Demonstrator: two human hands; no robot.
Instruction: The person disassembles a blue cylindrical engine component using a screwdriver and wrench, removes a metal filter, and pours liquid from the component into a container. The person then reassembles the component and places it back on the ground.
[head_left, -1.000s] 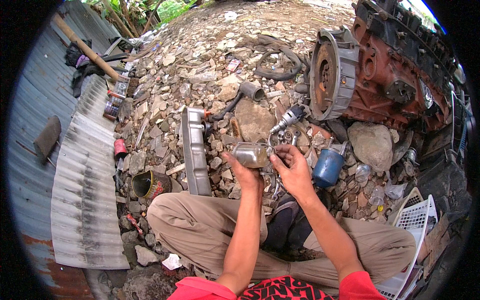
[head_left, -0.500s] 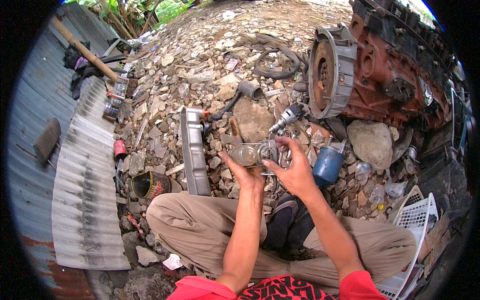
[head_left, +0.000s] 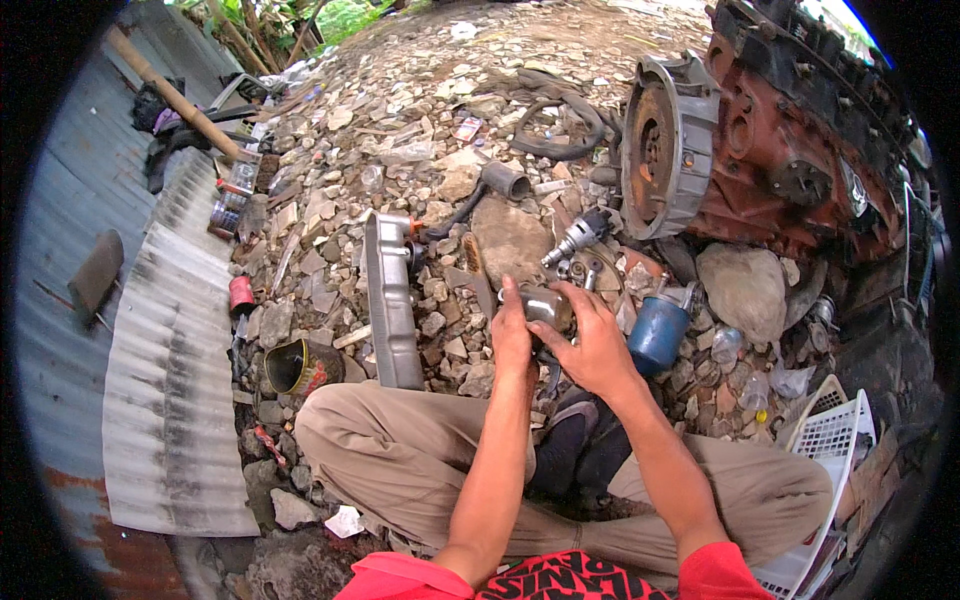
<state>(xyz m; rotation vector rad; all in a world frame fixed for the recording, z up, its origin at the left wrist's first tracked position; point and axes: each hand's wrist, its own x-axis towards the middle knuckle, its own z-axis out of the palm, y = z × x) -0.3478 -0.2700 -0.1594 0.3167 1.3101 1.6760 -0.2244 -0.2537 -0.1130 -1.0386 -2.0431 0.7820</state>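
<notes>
Seated cross-legged on the rubble, the left hand (head_left: pixel 512 335) and right hand (head_left: pixel 592 345) have their fingers clamped around a small grey metal part (head_left: pixel 548 304) held above the knees, which is best kept steadied by one hand while the other works it.

Red short-sleeved shirt (head_left: pixel 560 582), sleeve hems ending above the elbows at the near edge. Chest carries a black-and-red printed pattern with a little white in it. Forearms bare, no watch, no bands, no gloves. Left hand (head_left: pixel 512 335) and right hand (head_left: pixel 592 345) bare, no rings visible. Loose khaki trousers (head_left: pixel 400 455), creased and lightly soiled, spanning left to right across the near ground. Dark footwear (head_left: pixel 580 445) between the trouser legs, black with a greyish edge; kind unclear.
</notes>
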